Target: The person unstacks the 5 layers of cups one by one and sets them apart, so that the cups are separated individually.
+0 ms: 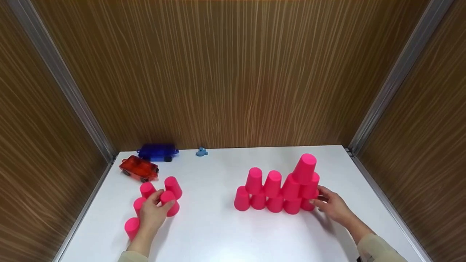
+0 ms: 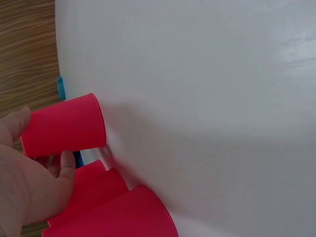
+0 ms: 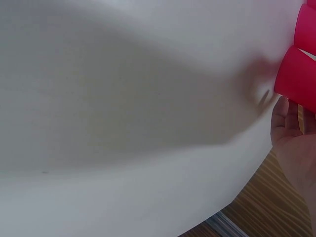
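In the head view my left hand (image 1: 153, 214) pinches an upside-down pink cup (image 1: 170, 203) between thumb and fingers, at the table's left. That held cup (image 2: 66, 126) lies across the left wrist view. More upside-down pink cups, such as the near one (image 1: 131, 227), stand beside and behind this hand. At the right, pink cups form a stack: a bottom row (image 1: 275, 204), a second row (image 1: 272, 183) and one top cup (image 1: 305, 168). My right hand (image 1: 334, 207) is at the stack's right end, fingers loosely extended against the lower end cup (image 3: 298, 79).
A clear red toy car (image 1: 139, 168) and a blue one (image 1: 157, 152) stand at the back left of the white table (image 1: 211, 233). A small blue toy (image 1: 201, 152) lies near the back edge. Wood-patterned walls (image 1: 233, 72) enclose the back and sides.
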Demonstrator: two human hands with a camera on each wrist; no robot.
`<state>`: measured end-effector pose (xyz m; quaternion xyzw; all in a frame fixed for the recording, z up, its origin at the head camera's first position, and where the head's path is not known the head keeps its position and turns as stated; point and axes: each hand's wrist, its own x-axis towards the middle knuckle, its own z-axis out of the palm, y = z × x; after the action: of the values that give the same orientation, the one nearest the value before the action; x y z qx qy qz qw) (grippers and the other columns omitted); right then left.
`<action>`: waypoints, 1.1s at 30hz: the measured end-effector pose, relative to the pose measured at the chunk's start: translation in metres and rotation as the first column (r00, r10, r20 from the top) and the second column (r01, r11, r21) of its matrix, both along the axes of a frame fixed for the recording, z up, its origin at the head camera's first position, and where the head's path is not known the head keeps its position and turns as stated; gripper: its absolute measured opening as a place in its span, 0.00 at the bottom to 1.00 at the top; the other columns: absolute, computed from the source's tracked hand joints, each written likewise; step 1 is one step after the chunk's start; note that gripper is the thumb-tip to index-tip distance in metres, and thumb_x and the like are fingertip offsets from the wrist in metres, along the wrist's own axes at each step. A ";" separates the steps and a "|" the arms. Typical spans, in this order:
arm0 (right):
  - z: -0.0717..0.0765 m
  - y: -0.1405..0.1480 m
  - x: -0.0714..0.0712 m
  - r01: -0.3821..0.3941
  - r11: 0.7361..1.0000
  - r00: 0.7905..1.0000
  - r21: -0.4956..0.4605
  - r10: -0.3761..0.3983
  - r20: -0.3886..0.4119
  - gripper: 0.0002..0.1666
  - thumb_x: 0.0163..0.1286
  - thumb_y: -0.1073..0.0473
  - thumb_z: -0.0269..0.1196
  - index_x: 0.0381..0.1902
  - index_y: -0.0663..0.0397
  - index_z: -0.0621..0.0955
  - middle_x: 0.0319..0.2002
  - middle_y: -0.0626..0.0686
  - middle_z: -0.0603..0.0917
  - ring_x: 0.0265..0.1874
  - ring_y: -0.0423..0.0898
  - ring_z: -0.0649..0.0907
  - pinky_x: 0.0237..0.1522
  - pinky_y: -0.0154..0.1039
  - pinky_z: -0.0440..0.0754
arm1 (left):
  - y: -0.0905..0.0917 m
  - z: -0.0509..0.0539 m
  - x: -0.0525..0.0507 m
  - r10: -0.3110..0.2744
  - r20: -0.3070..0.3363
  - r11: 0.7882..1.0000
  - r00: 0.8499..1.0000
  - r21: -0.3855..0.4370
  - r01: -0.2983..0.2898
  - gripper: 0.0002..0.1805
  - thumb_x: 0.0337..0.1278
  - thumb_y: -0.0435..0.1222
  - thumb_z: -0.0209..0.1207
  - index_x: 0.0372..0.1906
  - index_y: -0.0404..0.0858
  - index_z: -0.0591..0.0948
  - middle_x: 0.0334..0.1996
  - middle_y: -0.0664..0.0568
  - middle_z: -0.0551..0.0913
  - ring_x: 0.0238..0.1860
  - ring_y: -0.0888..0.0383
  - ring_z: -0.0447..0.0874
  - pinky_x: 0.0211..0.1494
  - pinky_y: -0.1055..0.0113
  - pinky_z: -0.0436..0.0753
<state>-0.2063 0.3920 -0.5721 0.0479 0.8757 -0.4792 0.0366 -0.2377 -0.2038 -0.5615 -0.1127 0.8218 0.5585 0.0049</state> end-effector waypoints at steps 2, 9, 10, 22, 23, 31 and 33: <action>0.000 0.000 0.000 -0.003 1.000 1.000 -0.003 0.003 -0.006 0.43 0.75 0.52 0.70 0.80 0.58 0.66 0.66 0.65 0.78 0.66 0.66 0.78 0.54 0.53 0.87 | 0.000 0.002 0.001 -0.003 0.014 1.000 1.000 0.000 0.003 0.41 0.70 0.38 0.68 0.82 0.36 0.64 0.77 0.34 0.67 0.77 0.35 0.62 0.69 0.44 0.78; -0.003 0.001 0.000 -0.003 1.000 1.000 -0.019 0.003 -0.016 0.41 0.75 0.53 0.70 0.79 0.58 0.68 0.65 0.64 0.79 0.64 0.65 0.79 0.54 0.52 0.87 | 0.000 0.016 0.006 -0.004 0.031 1.000 1.000 -0.012 0.004 0.46 0.67 0.44 0.71 0.83 0.40 0.62 0.79 0.35 0.64 0.79 0.34 0.60 0.67 0.43 0.79; -0.003 0.001 0.000 -0.004 1.000 1.000 -0.020 0.003 -0.017 0.41 0.75 0.53 0.70 0.79 0.57 0.68 0.65 0.64 0.79 0.64 0.65 0.79 0.54 0.52 0.87 | 0.000 0.020 0.006 0.002 0.024 1.000 1.000 -0.023 -0.002 0.46 0.67 0.45 0.72 0.83 0.41 0.62 0.79 0.36 0.64 0.79 0.34 0.60 0.67 0.43 0.79; -0.002 0.002 -0.002 -0.011 1.000 1.000 -0.017 0.011 -0.015 0.41 0.75 0.53 0.70 0.79 0.55 0.68 0.65 0.63 0.79 0.64 0.64 0.79 0.54 0.53 0.87 | 0.033 0.098 0.008 -0.019 -0.149 0.999 0.989 -0.031 0.014 0.43 0.65 0.48 0.72 0.81 0.48 0.68 0.78 0.46 0.69 0.78 0.42 0.65 0.70 0.46 0.78; -0.001 0.002 -0.002 -0.008 1.000 1.000 -0.018 0.008 -0.015 0.41 0.75 0.53 0.70 0.79 0.55 0.68 0.65 0.63 0.79 0.64 0.64 0.79 0.54 0.53 0.87 | 0.040 0.104 0.007 -0.041 -0.170 0.999 0.985 -0.029 0.036 0.42 0.65 0.48 0.73 0.81 0.48 0.69 0.78 0.47 0.70 0.78 0.43 0.66 0.70 0.46 0.79; -0.002 0.002 -0.003 -0.008 1.000 1.000 -0.007 0.008 -0.009 0.40 0.75 0.53 0.70 0.79 0.56 0.68 0.65 0.63 0.79 0.64 0.65 0.79 0.54 0.52 0.87 | 0.115 0.137 -0.005 -0.215 -0.431 0.974 0.876 -0.028 0.225 0.33 0.64 0.40 0.74 0.72 0.40 0.78 0.69 0.47 0.80 0.70 0.49 0.78 0.71 0.50 0.78; -0.002 0.002 -0.004 -0.004 1.000 1.000 -0.001 0.004 -0.004 0.41 0.75 0.52 0.70 0.80 0.55 0.68 0.65 0.63 0.79 0.64 0.65 0.79 0.54 0.52 0.87 | 0.137 0.143 -0.008 -0.254 -0.472 0.961 0.844 -0.026 0.274 0.32 0.63 0.38 0.74 0.71 0.39 0.79 0.68 0.46 0.81 0.70 0.48 0.78 0.71 0.48 0.78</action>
<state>-0.2101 0.3943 -0.5745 0.0454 0.8756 -0.4796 0.0358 -0.2455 -0.0672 -0.4182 0.1407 0.7937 0.5803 -0.1158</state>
